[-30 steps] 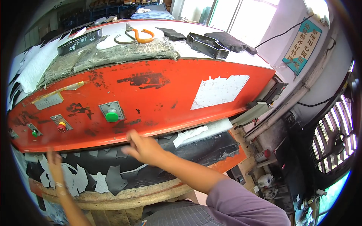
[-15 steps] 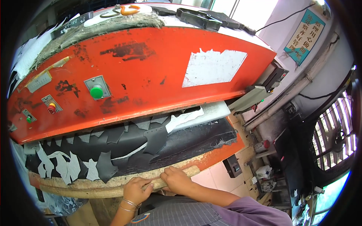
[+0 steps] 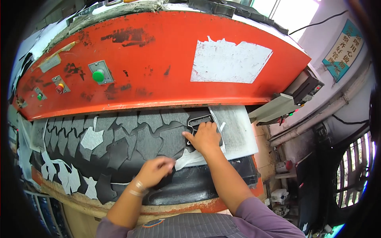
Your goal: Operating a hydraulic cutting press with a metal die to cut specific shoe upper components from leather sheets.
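Now we have our right hand (image 3: 207,138) laid over a black cutting die with a thin, silvery-edged frame (image 3: 195,123), thumb spread away from the fingers at its near side; we cannot tell whether the grip is clamped on the frame or merely rests there. That die sits near the right end of a dark grey, flat sheet scored into jagged, interlocking shapes (image 3: 147,142), just beside a thick, whitish rectangular board (image 3: 242,133).

Our left hand (image 3: 156,170) is lower and to the left, its fingers bent and close together, near a ragged white strip (image 3: 188,158); whether it pinches anything we cannot make out. Farther left, we see a pale, star-like scrap (image 3: 92,138) lying on the sheet.

Above both our hands stretches a scuffed orange-red metal machine beam (image 3: 158,79), carrying a round green push-button (image 3: 98,76) and a red knob with a yellow ring (image 3: 60,88).
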A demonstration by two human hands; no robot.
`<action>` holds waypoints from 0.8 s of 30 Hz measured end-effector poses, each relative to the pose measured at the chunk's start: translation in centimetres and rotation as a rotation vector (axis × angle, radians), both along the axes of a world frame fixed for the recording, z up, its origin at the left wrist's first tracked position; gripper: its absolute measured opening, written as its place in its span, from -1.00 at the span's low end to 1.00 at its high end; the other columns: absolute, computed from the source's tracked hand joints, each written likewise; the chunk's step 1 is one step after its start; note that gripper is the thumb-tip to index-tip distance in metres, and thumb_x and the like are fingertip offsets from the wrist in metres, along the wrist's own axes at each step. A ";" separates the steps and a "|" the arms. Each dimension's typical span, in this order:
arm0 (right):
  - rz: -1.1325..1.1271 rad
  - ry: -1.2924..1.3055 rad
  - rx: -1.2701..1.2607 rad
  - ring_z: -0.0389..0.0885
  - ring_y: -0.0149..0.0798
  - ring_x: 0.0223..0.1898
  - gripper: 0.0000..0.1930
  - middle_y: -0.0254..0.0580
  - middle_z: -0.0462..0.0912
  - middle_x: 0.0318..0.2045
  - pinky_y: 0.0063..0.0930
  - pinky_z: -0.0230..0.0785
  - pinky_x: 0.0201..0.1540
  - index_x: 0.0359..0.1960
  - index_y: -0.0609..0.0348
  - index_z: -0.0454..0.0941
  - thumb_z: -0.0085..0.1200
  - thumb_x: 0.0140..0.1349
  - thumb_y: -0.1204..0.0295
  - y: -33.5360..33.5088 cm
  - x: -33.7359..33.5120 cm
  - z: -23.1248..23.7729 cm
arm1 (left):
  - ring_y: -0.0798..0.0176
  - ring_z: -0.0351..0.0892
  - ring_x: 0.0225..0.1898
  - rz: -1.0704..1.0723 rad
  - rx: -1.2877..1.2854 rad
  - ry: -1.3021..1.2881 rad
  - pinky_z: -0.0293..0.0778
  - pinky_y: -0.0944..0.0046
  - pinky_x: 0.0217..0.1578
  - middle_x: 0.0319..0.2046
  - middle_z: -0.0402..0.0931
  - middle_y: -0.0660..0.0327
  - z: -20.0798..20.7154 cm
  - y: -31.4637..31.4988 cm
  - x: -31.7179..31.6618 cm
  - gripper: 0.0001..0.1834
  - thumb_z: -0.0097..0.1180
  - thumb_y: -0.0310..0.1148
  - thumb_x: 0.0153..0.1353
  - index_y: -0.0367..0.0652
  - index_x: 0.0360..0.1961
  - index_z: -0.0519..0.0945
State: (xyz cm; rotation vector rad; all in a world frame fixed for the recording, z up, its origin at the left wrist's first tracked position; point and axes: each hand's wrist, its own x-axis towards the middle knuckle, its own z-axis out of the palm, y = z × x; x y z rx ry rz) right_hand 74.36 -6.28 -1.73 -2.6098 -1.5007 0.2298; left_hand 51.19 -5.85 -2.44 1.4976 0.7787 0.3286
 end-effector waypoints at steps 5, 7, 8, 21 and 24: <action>0.109 0.482 0.088 0.52 0.01 -0.07 -0.54 0.06 0.57 -0.13 -0.18 0.39 -0.03 -0.22 0.29 0.51 0.08 0.12 0.06 -5.2 2.1 -1.1 | 0.37 0.57 -0.42 0.299 -0.084 -0.086 0.46 0.45 -0.48 0.04 0.49 0.03 -1.4 0.8 9.0 -0.49 -0.12 -0.11 0.40 -0.27 0.20 0.37; 0.146 0.681 0.156 0.55 0.05 -0.09 -0.63 0.09 0.59 -0.12 -0.23 0.40 -0.06 -0.26 0.27 0.51 0.09 0.12 0.17 -8.8 3.9 -1.3 | 0.37 0.54 -0.57 0.320 -0.173 -0.138 0.40 0.48 -0.58 -0.21 0.54 0.14 -1.8 -0.5 11.6 -0.42 -0.18 0.06 0.39 -0.23 0.14 0.43; 0.226 0.782 0.256 0.58 -0.03 -0.13 -0.70 0.07 0.59 -0.07 -0.28 0.40 -0.09 -0.27 0.26 0.50 0.11 0.12 0.25 -10.3 4.3 -1.9 | 0.27 0.61 -0.33 0.176 -0.191 -0.059 0.50 0.41 -0.32 -0.06 0.48 0.07 -2.2 -0.6 12.2 -0.35 -0.21 0.10 0.39 -0.26 0.19 0.38; 0.700 0.692 0.409 0.51 -0.32 -0.24 -0.84 -0.23 0.59 -0.29 -0.44 0.33 -0.11 -0.24 0.20 0.56 0.06 0.16 0.46 -5.6 10.5 -0.8 | 0.08 0.47 0.07 0.008 -0.099 -0.231 0.40 0.19 0.09 0.11 0.40 0.03 -6.4 -8.2 11.4 -0.53 0.14 -0.47 0.15 -0.25 0.13 0.44; 0.833 0.413 0.335 0.49 -0.06 -0.06 -0.83 -0.13 0.60 -0.28 -0.23 0.32 -0.06 -0.26 0.11 0.61 0.09 0.10 0.42 -1.8 11.6 -2.2 | 0.14 0.49 0.05 -0.111 0.344 -0.018 0.42 0.28 0.04 0.06 0.44 0.06 -4.3 -8.9 10.8 -0.57 0.18 -0.48 0.10 -0.20 0.05 0.52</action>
